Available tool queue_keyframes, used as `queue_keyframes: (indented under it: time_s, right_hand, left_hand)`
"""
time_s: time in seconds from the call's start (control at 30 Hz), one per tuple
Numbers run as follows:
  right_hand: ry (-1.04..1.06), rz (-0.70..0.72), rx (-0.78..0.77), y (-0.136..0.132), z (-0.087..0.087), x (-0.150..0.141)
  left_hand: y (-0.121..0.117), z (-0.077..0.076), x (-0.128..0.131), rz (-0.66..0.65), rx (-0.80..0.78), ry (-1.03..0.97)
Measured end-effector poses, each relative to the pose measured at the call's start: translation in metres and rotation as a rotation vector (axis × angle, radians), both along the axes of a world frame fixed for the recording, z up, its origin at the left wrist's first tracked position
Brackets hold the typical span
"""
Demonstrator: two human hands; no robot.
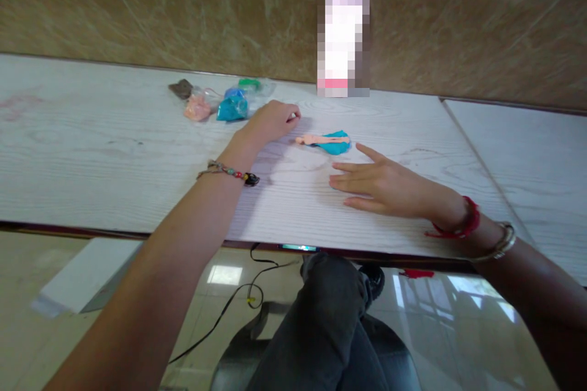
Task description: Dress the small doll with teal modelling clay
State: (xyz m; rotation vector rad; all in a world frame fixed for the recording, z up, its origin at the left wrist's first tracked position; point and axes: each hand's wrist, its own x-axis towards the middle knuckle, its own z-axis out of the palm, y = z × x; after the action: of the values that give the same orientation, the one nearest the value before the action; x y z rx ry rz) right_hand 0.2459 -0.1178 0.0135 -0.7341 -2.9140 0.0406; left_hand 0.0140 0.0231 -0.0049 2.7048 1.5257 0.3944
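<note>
A small peach figure, like a doll modelled from clay, lies on its back on the table. Its lower part rests over a flat piece of blue clay. Left of the figure's head is my left hand, its fingers curled in and a small gap showing near the tips. Whatever those fingers hold, if anything, is hidden. My right hand lies low over the tabletop, fingers spread, just right of and nearer than the blue piece. A hint of blue shows at its fingertips; I cannot tell what it is.
Bags of blue clay, peach clay and green clay lie at the back left, beside a dark brown packet. A blurred-out upright object leans on the wall. A cable trails along the floor.
</note>
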Motion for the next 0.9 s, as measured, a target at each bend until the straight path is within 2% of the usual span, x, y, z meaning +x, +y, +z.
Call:
queue_keyframes:
  time_s: [0.1,0.23,0.37,0.53,0.63,0.8,0.9]
  right_hand:
    - [0.005,-0.051,0.010,0.0000,0.0003,0.0014]
    - [-0.055,0.018,-0.069,0.0001,0.0018,0.0044]
    - [-0.027,-0.026,-0.050,0.0000,0.0018,0.0053]
    - [-0.045,0.040,-0.127,0.0001,0.0009,0.0063]
    - [-0.016,-0.054,-0.043,-0.0005,-0.0001,0.0047]
    - [-0.060,0.047,-0.041,-0.0042,0.0010,0.0060]
    - [-0.027,-0.006,0.024,-0.0063,-0.0022,0.0031]
  left_hand:
    - [-0.0012,0.0011,0.0008,0.005,0.004,0.006]
    - [-0.0022,0.0022,0.0014,0.004,-0.015,0.012]
    - [-0.0005,0.0000,0.0004,-0.021,-0.002,-0.006]
    - [-0.0014,0.0001,-0.0001,-0.027,-0.004,-0.017]
    - [-0.0040,0.0024,0.0008,-0.014,-0.012,0.008]
    - [-0.0050,0.0027,0.0011,-0.034,-0.009,-0.010]
    - [-0.0054,0.0026,0.0016,-0.030,-0.012,-0.028]
